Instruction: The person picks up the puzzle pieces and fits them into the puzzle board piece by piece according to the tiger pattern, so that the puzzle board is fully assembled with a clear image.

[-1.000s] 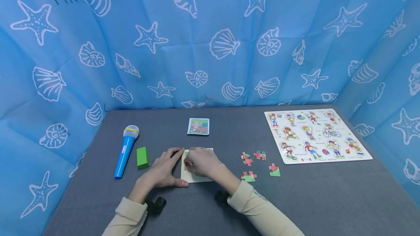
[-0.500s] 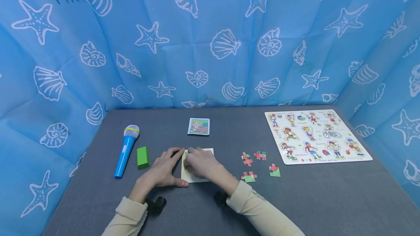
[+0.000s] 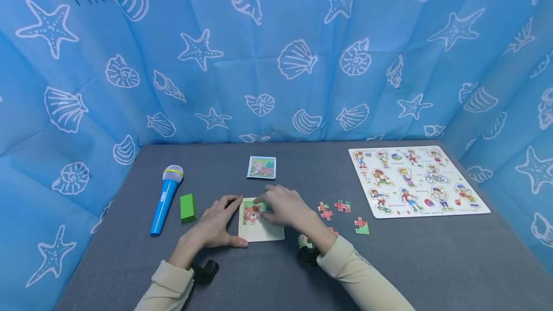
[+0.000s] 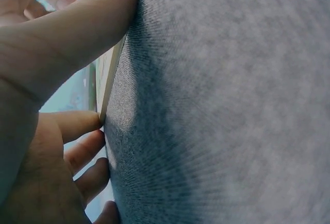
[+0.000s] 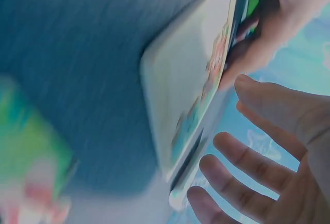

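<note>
Left hand [image 3: 217, 226] grips the board [image 3: 263, 235] at its left side between thumb and fingers; the right hand [image 3: 286, 208], fingers spread and empty, hovers over its far right corner. Loose pieces [image 3: 326, 214] lie right of the board, nearer the right hand.

In the head view, your right grip [image 3: 282, 205] hides the two o'clock corner of the puzzle board [image 3: 260, 234], and your right forearm [image 3: 319, 232] partly covers a loose piece [image 3: 304, 241] at four o'clock. In your right wrist view, a puzzle piece [image 5: 28, 141] at eight o'clock is blurred, cut off by the left edge.
</note>
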### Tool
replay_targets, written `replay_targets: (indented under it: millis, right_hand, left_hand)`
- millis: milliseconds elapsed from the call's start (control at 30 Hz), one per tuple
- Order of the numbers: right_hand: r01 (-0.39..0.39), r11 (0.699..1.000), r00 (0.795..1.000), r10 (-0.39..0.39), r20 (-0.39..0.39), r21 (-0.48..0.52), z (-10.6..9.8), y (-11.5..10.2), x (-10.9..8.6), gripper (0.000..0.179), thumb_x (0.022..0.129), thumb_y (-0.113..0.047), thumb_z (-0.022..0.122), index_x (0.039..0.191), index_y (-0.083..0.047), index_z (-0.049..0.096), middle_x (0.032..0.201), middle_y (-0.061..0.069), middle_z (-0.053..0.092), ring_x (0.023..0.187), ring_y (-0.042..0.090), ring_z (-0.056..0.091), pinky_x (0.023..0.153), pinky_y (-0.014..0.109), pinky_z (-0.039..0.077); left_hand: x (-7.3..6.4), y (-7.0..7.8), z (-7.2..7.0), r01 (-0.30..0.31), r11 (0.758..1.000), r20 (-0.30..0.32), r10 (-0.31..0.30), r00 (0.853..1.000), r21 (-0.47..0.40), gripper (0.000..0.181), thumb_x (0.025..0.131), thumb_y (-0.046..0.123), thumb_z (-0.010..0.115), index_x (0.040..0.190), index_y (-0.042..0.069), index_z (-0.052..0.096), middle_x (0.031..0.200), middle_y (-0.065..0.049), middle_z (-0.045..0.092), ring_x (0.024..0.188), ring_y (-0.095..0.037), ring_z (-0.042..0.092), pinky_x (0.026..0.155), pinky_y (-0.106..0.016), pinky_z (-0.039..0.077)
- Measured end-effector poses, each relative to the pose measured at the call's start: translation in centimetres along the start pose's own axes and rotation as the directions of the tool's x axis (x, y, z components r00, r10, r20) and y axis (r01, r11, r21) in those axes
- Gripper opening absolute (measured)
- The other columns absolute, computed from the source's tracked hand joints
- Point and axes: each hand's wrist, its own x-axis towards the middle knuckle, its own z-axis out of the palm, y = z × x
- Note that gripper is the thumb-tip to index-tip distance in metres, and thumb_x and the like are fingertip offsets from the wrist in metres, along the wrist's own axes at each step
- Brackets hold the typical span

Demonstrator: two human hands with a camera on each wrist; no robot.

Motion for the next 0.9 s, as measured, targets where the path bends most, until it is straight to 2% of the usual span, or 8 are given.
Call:
replay_targets:
  millis: [67, 200, 400, 600, 900]
  right_hand:
    - [-0.025, 1.0, 1.0, 0.025, -0.001, 0.019, -0.4, 0.8, -0.4, 0.033, 0.093, -0.025, 0.076, 0.126, -0.02, 0.075, 0.105, 0.005, 0.066, 0.085, 0.019, 0.058, 0.062, 0.033, 0.046]
    - [-0.056, 0.998, 0.998, 0.057, -0.019, 0.031, -0.9, 2.5, -1.2, 0.033, 0.092, -0.023, 0.077, 0.125, -0.019, 0.075, 0.111, 0.008, 0.068, 0.094, 0.024, 0.063, 0.07, 0.043, 0.053]
    - [-0.118, 0.993, 0.992, 0.118, -0.034, -0.012, -1.8, 4.7, -2.3, 0.034, 0.093, -0.025, 0.077, 0.127, -0.02, 0.074, 0.12, 0.008, 0.067, 0.107, 0.03, 0.065, 0.079, 0.051, 0.056]
    - [-0.162, 0.986, 0.986, 0.16, -0.048, -0.043, -2.4, 6.6, -3.6, 0.036, 0.092, -0.023, 0.077, 0.128, -0.019, 0.073, 0.139, 0.017, 0.063, 0.123, 0.038, 0.063, 0.087, 0.057, 0.056]
    - [-0.202, 0.978, 0.978, 0.2, -0.054, -0.043, -3.0, 9.1, -5.4, 0.041, 0.091, -0.025, 0.078, 0.131, -0.015, 0.071, 0.142, 0.023, 0.06, 0.125, 0.043, 0.061, 0.089, 0.062, 0.054]
  left_hand:
    - [0.0, 0.0, 0.0, 0.003, 1.0, 0.001, -0.003, 1.0, 0.002, 0.118, 0.071, 0.058, 0.089, 0.162, 0.009, 0.03, 0.162, -0.015, 0.033, 0.142, -0.038, 0.039, 0.109, -0.064, 0.036]
    - [0.0, 0.1, 0.1, 0.009, 1.0, 0.001, -0.009, 1.0, 0.008, 0.119, 0.071, 0.058, 0.089, 0.162, 0.009, 0.03, 0.162, -0.015, 0.033, 0.141, -0.037, 0.04, 0.109, -0.063, 0.037]
    - [0.1, 0.1, 0.2, 0.016, 1.0, 0.002, -0.016, 1.0, 0.004, 0.119, 0.07, 0.058, 0.089, 0.162, 0.009, 0.03, 0.162, -0.014, 0.033, 0.142, -0.037, 0.039, 0.11, -0.063, 0.036]
    - [0.0, 0.1, 0.2, 0.024, 1.0, 0.008, -0.024, 1.0, -0.005, 0.119, 0.07, 0.057, 0.089, 0.162, 0.01, 0.03, 0.163, -0.014, 0.032, 0.143, -0.037, 0.038, 0.111, -0.064, 0.035]
    - [0.1, 0.1, 0.2, 0.032, 0.999, 0.016, -0.032, 0.999, -0.011, 0.119, 0.071, 0.057, 0.089, 0.162, 0.01, 0.029, 0.163, -0.015, 0.031, 0.144, -0.037, 0.037, 0.112, -0.065, 0.033]
